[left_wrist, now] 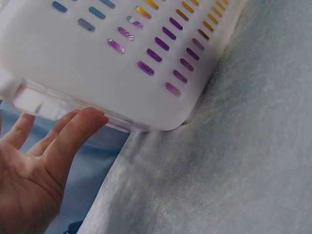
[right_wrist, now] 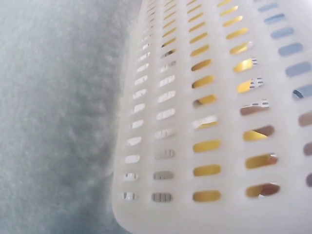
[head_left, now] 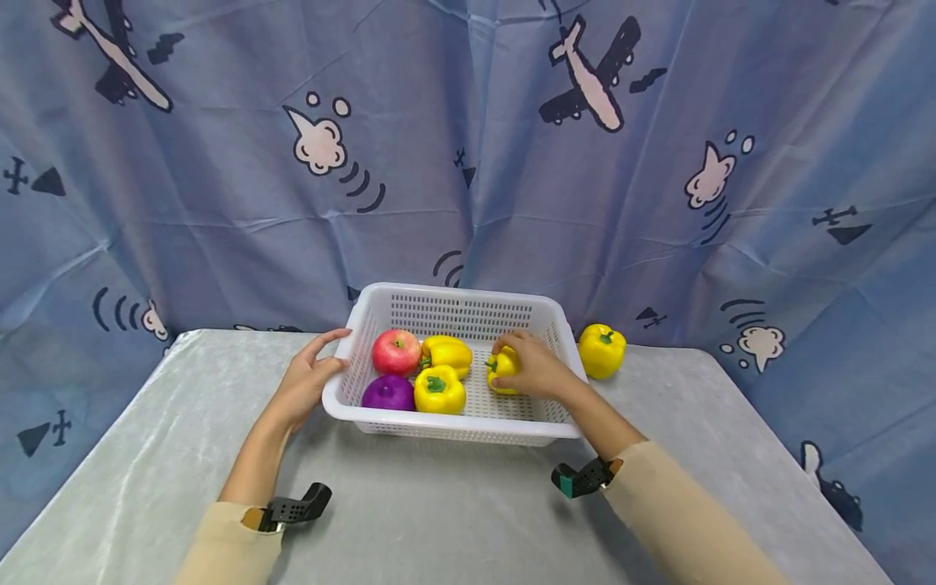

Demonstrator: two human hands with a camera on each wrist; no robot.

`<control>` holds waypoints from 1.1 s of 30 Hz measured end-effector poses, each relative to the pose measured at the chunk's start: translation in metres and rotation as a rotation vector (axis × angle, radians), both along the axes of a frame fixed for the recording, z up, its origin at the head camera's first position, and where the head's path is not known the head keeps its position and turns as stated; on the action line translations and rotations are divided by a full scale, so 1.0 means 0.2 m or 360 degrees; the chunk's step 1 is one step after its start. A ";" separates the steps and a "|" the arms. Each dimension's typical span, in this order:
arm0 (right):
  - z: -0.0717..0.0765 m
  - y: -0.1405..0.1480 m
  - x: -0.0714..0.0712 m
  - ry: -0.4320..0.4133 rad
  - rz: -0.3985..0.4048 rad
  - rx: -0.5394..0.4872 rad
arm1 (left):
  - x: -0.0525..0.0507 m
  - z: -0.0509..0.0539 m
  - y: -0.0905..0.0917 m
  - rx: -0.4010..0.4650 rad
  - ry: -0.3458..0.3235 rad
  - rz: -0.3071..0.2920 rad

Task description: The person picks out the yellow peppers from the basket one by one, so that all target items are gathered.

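1. Head view: the right hand reaches down inside a white slotted plastic basket, its thumb and fingers curled round a small yellow bell pepper. This held pepper sits between the thumb, on its near side, and the fingers, on its far side; its green stem points left, away from the palm.
2. Head view, other side: the left hand is at the basket's left rim, fingers unclenched and fairly straight, fingertips against the edge. Within the basket's left half, a red apple lies at the back beside a second yellow pepper; in front, a round purple fruit or vegetable lies beside a third yellow pepper. Another yellow pepper stands outside, just beside the basket's right end, on the pale tablecloth.
3. Left wrist view: the left fingers touch the rim from outside, extended rather than wrapped round it. Purple and yellow show through the slots.
4. Right wrist view: the slotted wall fills much of the frame, with yellow behind it; the right fingers' grasp cannot be told from here.
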State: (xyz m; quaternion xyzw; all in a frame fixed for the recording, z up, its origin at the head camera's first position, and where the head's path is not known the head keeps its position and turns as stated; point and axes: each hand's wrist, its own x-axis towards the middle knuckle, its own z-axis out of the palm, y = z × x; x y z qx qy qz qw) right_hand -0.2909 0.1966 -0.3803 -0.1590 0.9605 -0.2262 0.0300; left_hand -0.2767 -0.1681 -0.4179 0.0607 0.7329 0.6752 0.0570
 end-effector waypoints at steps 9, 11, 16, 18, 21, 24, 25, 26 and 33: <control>0.00 0.00 0.01 0.0030 -0.0038 0.0047 | 0.01 -0.01 0.00 -0.0005 -0.0017 -0.0005; 0.00 0.00 0.01 0.0025 -0.0045 0.0028 | 0.01 -0.01 0.00 -0.0006 -0.0020 -0.0001; 0.01 0.00 0.02 0.0024 -0.0095 -0.0046 | 0.01 -0.01 0.00 -0.0001 -0.0031 -0.0001; 0.02 0.01 0.02 0.0037 -0.0096 -0.0076 | 0.01 -0.01 0.00 0.0002 -0.0032 -0.0005; 0.03 0.02 0.02 0.0064 -0.0052 -0.0120 | 0.01 -0.01 0.00 0.0008 -0.0031 -0.0006; 0.03 0.02 0.02 0.0088 0.0012 -0.0172 | 0.00 -0.01 0.00 0.0013 -0.0032 -0.0005; 0.04 0.02 0.02 0.0093 0.0027 -0.0187 | 0.00 -0.01 0.00 0.0016 -0.0033 -0.0005; 0.04 0.02 0.03 0.0095 0.0039 -0.0200 | 0.00 0.00 0.00 0.0019 -0.0033 -0.0006; 0.04 0.02 0.02 0.0066 0.0048 -0.0272 | 0.00 0.00 0.00 0.0015 -0.0033 0.0007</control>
